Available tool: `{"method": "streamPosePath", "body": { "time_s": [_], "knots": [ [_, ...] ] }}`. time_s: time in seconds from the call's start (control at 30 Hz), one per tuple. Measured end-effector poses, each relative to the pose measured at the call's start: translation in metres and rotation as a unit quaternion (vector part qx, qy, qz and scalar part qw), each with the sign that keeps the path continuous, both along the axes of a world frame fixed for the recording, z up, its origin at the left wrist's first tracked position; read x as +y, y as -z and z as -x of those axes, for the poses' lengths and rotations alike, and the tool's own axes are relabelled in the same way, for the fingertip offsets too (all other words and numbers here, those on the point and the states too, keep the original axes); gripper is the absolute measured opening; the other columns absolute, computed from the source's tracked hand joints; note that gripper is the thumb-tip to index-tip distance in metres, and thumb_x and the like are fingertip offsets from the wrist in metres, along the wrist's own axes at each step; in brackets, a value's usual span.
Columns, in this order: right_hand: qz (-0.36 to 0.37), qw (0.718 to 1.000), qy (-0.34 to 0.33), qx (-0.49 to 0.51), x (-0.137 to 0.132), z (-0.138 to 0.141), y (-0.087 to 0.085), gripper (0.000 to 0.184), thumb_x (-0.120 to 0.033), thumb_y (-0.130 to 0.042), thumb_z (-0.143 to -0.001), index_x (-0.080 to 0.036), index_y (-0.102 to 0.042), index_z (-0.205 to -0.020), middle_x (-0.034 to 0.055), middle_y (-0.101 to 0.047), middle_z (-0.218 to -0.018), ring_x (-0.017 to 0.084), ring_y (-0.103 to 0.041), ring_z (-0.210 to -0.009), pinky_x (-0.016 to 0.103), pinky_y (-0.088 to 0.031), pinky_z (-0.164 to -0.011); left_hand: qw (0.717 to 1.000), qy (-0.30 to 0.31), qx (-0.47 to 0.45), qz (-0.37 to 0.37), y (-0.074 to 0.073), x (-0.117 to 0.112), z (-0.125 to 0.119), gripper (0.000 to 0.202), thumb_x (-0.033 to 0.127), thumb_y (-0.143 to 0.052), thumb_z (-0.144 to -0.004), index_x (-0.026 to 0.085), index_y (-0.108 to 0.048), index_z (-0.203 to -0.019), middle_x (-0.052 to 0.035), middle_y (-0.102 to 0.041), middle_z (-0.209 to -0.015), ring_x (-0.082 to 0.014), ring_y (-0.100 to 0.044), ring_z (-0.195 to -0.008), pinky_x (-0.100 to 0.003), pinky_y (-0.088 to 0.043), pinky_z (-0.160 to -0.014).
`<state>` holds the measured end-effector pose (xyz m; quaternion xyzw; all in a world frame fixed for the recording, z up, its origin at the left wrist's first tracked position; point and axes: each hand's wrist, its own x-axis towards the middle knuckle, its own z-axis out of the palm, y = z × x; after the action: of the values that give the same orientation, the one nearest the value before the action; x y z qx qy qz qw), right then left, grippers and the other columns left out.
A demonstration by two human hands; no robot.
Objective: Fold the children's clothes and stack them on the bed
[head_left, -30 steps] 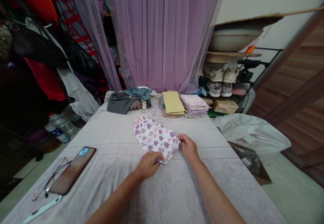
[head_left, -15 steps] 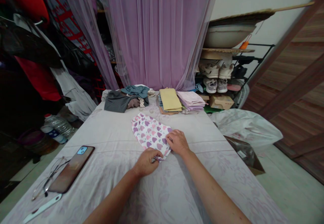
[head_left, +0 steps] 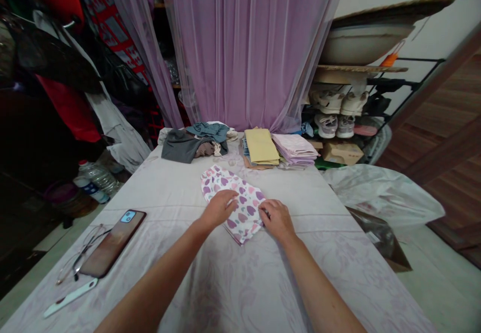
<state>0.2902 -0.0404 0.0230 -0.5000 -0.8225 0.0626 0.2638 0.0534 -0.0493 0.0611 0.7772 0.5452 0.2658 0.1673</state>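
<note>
A white cloth garment with purple and pink hearts (head_left: 246,205) lies folded on the sheet-covered surface, its kind not plain. My left hand (head_left: 219,208) is over its left part, with thumb and fingers apart and no cloth gripped between them. At the garment's right edge, my right hand (head_left: 277,218) has its fingers curled and pinches the fabric there. The garment's lower corner lies free, pointing towards me.
Behind the garment are a loose heap of dark clothes (head_left: 180,146), a folded stack with yellow cloth on top (head_left: 262,146) and a pink folded stack (head_left: 295,147). At the left lie a phone (head_left: 112,245), glasses (head_left: 84,250) and a white-handled tool (head_left: 71,297).
My left hand has let go of the garment's lower corner and moved up and left over the cloth. My right hand stays at the right edge. The view has shifted slightly.
</note>
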Motion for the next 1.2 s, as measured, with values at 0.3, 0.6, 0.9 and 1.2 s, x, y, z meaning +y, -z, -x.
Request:
{"method": "streamPosePath", "body": {
  "time_s": [0.3, 0.6, 0.9, 1.2],
  "knots": [
    [0.005, 1.0, 0.002, -0.001, -0.001, 0.0, 0.001, 0.012, -0.022, -0.053, -0.087, -0.023, -0.065, -0.087, 0.0046, -0.068, -0.096, 0.021, -0.058, -0.096, 0.033, -0.037, -0.084, 0.963, -0.148, 0.223, 0.011, 0.03, 0.057, 0.037, 0.069, 0.053, -0.046, -0.09, 0.013, -0.039, -0.146, -0.0195, -0.031, -0.155, -0.0363, -0.026, -0.144, -0.055, -0.024, -0.115],
    [-0.01, 1.0, -0.003, 0.029, -0.002, -0.003, 0.003, 0.012, -0.023, -0.054, -0.088, -0.023, -0.066, -0.087, 0.0043, -0.069, -0.096, 0.021, -0.058, -0.096, 0.033, -0.038, -0.085, 0.952, -0.144, 0.268, 0.046, 0.026, 0.059, 0.038, 0.074, 0.061, -0.047, -0.088, 0.019, -0.038, -0.148, -0.0156, -0.026, -0.158, -0.0375, -0.022, -0.145, -0.058, -0.023, -0.113],
    [-0.031, 0.998, -0.02, 0.057, -0.002, -0.003, 0.004, 0.013, -0.025, -0.055, -0.088, -0.024, -0.068, -0.085, 0.0044, -0.07, -0.097, 0.022, -0.059, -0.101, 0.036, -0.041, -0.089, 0.967, -0.006, 0.233, -0.099, 0.046, 0.004, 0.005, 0.066, 0.058, -0.044, -0.091, 0.019, -0.043, -0.144, -0.0149, -0.04, -0.152, -0.0326, -0.032, -0.142, -0.054, -0.026, -0.114],
    [0.008, 0.98, -0.046, 0.194, 0.009, -0.018, 0.012, 0.026, -0.014, -0.048, -0.083, -0.024, -0.071, -0.089, 0.0049, -0.073, -0.095, 0.021, -0.064, -0.096, 0.038, -0.049, -0.09, 0.982, 0.004, 0.177, -0.066, 0.042, -0.016, -0.003, 0.064, 0.055, -0.054, -0.087, 0.02, -0.047, -0.14, -0.0171, -0.043, -0.149, -0.0355, -0.037, -0.139, -0.06, -0.026, -0.111]
  ]
}}
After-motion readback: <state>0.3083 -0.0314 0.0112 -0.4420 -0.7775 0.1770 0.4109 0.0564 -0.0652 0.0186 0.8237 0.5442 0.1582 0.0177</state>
